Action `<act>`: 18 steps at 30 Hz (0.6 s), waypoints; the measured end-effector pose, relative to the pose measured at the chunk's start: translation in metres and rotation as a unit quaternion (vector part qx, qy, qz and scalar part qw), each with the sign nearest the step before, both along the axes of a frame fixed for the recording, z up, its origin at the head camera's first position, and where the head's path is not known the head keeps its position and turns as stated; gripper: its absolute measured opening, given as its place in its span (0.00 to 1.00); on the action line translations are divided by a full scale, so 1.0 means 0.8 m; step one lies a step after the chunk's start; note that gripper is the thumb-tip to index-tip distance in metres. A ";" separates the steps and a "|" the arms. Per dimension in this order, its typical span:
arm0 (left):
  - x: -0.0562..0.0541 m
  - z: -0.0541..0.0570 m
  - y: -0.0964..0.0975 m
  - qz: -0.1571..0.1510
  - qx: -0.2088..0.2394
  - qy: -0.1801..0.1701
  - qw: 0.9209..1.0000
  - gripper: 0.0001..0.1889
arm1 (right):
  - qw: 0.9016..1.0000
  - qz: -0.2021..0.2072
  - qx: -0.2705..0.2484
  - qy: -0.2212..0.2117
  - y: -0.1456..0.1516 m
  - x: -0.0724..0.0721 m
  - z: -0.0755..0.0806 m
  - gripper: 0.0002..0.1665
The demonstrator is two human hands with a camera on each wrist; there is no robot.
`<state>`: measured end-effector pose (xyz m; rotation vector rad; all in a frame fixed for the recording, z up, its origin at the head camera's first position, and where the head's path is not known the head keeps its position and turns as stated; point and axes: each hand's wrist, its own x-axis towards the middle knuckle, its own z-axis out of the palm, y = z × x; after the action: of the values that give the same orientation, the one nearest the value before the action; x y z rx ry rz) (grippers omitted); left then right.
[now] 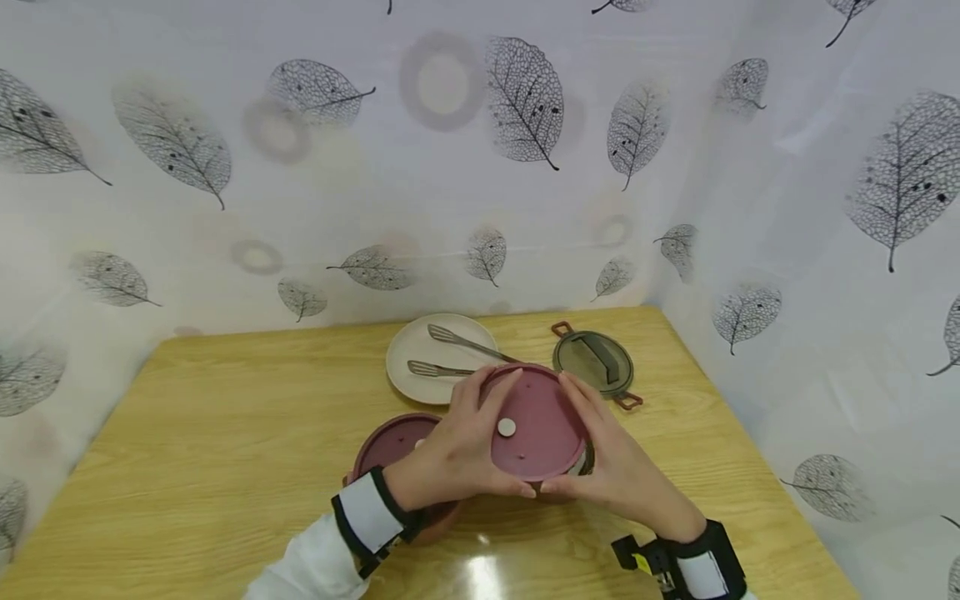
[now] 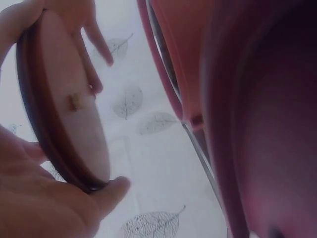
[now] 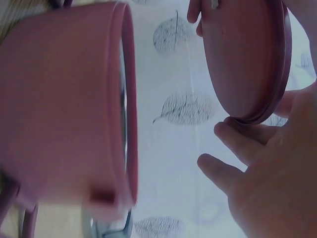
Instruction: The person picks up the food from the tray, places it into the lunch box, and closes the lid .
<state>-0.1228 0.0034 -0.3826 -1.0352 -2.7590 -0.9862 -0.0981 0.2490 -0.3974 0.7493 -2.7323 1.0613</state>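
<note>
Both hands hold a round dark-pink pot lid (image 1: 540,442) by its rim, from opposite sides. My left hand (image 1: 453,442) grips the left edge, thumb at the near rim. On the right edge, my right hand (image 1: 618,454) curls its thumb and fingers round the rim. A round pink pot (image 3: 59,104) stands under the lid, uncovered in the right wrist view and mostly hidden by lid and hands in the head view. Partly behind the left forearm is another round pink pot (image 1: 438,527), topped by a similar lid (image 1: 386,442).
Behind the hands, a cream plate (image 1: 405,350) bears a slotted turner (image 1: 461,337) and a fork-like utensil (image 1: 431,369). Farther right lies a dark round pan (image 1: 585,358) with reddish side handles. Leaf-patterned curtains (image 1: 442,192) border the wooden table (image 1: 225,467).
</note>
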 end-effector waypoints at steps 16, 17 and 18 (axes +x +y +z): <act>-0.001 -0.020 0.056 0.020 -0.111 -0.027 0.993 0.68 | 1.000 -0.006 0.023 -0.008 0.042 -0.004 -0.029 0.71; -0.002 -0.022 0.058 0.022 -0.115 -0.026 0.993 0.68 | 1.000 -0.004 0.023 -0.011 0.043 -0.005 -0.030 0.71; -0.002 -0.023 0.060 0.024 -0.118 -0.023 0.992 0.68 | 1.000 -0.002 0.023 -0.012 0.045 -0.006 -0.031 0.70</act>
<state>-0.1247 0.0518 -0.4014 -0.9760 -2.9803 -0.6982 -0.1028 0.2850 -0.4224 0.7429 -2.7863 1.0159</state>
